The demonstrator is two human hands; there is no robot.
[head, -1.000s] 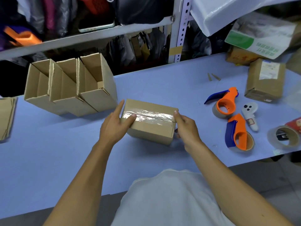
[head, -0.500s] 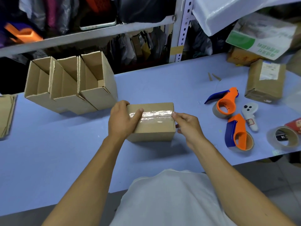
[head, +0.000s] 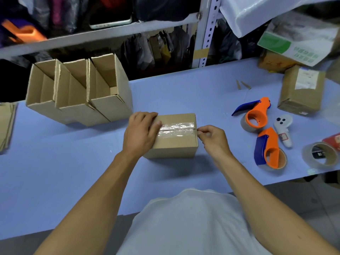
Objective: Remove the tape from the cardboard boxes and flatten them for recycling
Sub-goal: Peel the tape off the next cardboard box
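1. I see the taped cardboard box [head: 173,140] sitting on the blue counter [head: 73,162], right in the middle and close to me.
2. My left hand [head: 140,134] lies flat on the box's top at the 9 o'clock end. Its fingers [head: 155,124] are spread and press down. They do not wrap around anything.
3. My right hand [head: 211,138] is at the 3 o'clock edge of the box. Its fingers [head: 201,130] are pinched nearly shut at the end of the clear tape [head: 176,128]. I think they are picking at it, but I cannot tell if they have it yet.
4. The tape is flat on the top seam, so I guess this box is just starting.
5. Three open boxes [head: 77,94] stand at 10 o'clock. Two tape dispensers [head: 257,115] lie at 3 o'clock, well apart from my hands.
6. What could go wrong: the tape is thin and slick, so my pinch could slip off.
7. If I pull too fast, the tape could snap and leave bits stuck.
8. If my left hand lets up, the box could slide or tip toward the pull.
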